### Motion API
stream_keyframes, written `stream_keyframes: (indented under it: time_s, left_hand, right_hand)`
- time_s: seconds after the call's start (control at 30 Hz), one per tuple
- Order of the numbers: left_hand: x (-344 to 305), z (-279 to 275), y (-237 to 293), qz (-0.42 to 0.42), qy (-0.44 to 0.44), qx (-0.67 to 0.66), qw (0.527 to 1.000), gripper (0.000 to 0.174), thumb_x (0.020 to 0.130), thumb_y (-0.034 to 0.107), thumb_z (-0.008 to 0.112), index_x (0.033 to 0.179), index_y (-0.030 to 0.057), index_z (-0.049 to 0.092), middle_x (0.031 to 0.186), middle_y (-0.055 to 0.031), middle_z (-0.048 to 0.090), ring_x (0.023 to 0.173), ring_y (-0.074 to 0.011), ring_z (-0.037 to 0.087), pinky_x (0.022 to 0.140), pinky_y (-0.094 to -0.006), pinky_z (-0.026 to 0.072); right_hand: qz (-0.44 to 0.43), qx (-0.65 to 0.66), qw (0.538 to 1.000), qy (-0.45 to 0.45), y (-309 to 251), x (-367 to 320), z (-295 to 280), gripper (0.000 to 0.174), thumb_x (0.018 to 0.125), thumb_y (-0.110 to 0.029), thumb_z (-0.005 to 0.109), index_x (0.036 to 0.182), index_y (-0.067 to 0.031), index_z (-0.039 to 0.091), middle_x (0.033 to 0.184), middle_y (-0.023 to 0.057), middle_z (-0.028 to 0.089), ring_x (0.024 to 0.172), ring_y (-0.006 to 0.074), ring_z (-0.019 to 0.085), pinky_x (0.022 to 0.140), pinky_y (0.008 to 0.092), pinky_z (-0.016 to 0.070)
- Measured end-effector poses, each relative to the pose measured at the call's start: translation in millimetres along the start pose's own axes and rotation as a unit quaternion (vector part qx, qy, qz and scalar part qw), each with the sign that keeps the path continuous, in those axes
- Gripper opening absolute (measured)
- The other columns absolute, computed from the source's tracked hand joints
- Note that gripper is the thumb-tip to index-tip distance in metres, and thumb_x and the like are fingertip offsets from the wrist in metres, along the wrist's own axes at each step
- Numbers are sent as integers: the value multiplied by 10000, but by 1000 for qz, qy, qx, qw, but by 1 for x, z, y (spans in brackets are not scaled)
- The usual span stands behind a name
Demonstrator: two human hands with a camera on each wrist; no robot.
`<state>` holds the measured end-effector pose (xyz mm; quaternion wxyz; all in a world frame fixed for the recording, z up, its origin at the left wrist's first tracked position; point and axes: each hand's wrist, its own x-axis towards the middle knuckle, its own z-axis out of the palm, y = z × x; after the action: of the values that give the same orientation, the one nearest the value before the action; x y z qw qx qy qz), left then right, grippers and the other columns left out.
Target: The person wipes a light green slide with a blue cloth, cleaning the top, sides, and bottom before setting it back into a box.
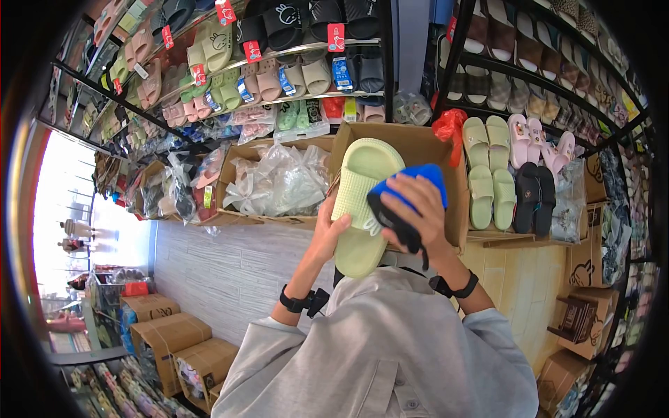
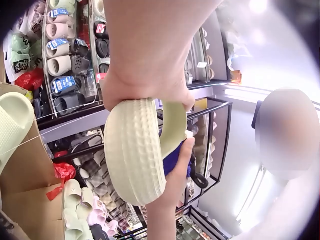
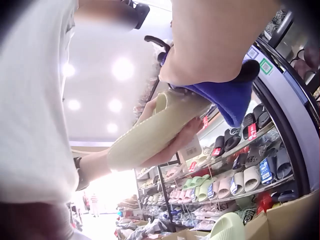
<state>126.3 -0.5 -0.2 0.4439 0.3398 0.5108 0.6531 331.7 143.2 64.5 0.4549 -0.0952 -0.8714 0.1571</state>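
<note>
My left hand (image 1: 325, 233) grips a pale green slipper (image 1: 359, 254) by its side, with the thumb lying over it. Its waffle-textured outside (image 2: 131, 150) shows close up in the left wrist view. In the right wrist view, left fingers curl beneath the slipper (image 3: 150, 132). My right hand (image 1: 420, 209) holds a blue fuzzy pad (image 3: 232, 100) with a black back and a dark loop, right against the held slipper. A matching slipper (image 1: 359, 184) shows just beyond, over the cardboard box. Thin white string (image 1: 373, 227) shows between the two slippers.
An open cardboard box (image 1: 453, 209) stands in front of me. To its left, another box holds slippers in clear plastic bags (image 1: 286, 181). Racks of slippers (image 1: 313, 73) rise behind. At right, several pairs (image 1: 491, 188) stand beside a red bag (image 1: 449, 125). More cartons (image 1: 171, 334) sit behind left.
</note>
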Motion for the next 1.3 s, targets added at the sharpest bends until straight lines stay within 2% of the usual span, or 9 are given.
stream_keyframes:
  time_s: [0.13,0.33,0.53,0.63,0.77,0.87,1.0,1.2,1.3]
  left_hand:
    - [5,1,4,31,-23,34,999,987,914,517,773,1620,-75,418,1548,-178,570,1434,-261,541,1219,-417,395]
    - [6,1,9,29,4,8,1000,1003,925,526,779,1629,-79,399,1581,-187,547,1463,-272,525,1241,-428,378]
    - [10,4,10,30,-13,45,998,1019,925,506,793,1652,-69,371,1620,-200,511,1509,-288,487,1264,-435,350]
    - [12,2,1,29,-24,36,999,1025,926,503,794,1660,-66,359,1632,-204,499,1525,-291,472,1271,-437,339]
    - [13,2,0,46,5,39,998,1037,928,501,791,1670,-65,338,1649,-208,482,1538,-297,459,1279,-440,327]
    - [15,3,7,54,-21,46,997,1063,926,492,799,1682,-69,304,1666,-209,460,1549,-300,445,1282,-442,323]
    - [15,14,14,67,4,75,995,1092,920,467,810,1691,-80,264,1683,-215,428,1566,-310,423,1288,-447,317]
    - [19,21,19,88,7,86,992,1120,897,448,830,1689,-92,251,1681,-235,417,1561,-318,428,1286,-446,319]
    - [20,26,22,86,4,91,992,1118,885,430,843,1683,-92,258,1667,-232,430,1547,-317,445,1279,-448,334]
  right_hand:
    - [33,-16,999,11,-1,7,-1,499,923,-373,828,1333,-97,759,1425,133,694,1332,372,640,1146,551,472]
    - [-92,21,994,-45,-16,-10,2,470,974,-424,775,1363,-161,742,1469,100,685,1362,312,641,1157,512,478]
    - [4,0,1000,-8,10,-3,-2,499,938,-399,817,1364,-150,743,1444,114,695,1355,329,645,1145,535,484]
    - [7,-15,1000,2,4,4,-5,499,936,-391,821,1361,-140,744,1448,120,693,1350,337,646,1140,540,485]
    - [-77,19,996,-33,1,-12,-3,476,962,-428,793,1357,-166,745,1455,104,693,1345,333,651,1165,517,467]
    - [-64,26,997,-28,15,-14,-5,480,964,-429,788,1358,-158,745,1457,103,692,1343,335,654,1160,520,476]
    - [25,28,999,4,13,1,-8,520,884,-331,854,1350,-125,752,1434,129,695,1320,372,655,1123,532,507]
    - [-61,27,997,-27,10,-7,-14,457,932,-380,812,1317,-136,771,1390,116,717,1321,337,661,1093,510,525]
    - [-1,28,1000,4,16,-3,-14,471,917,-384,825,1314,-136,773,1384,117,718,1315,346,663,1099,516,519]
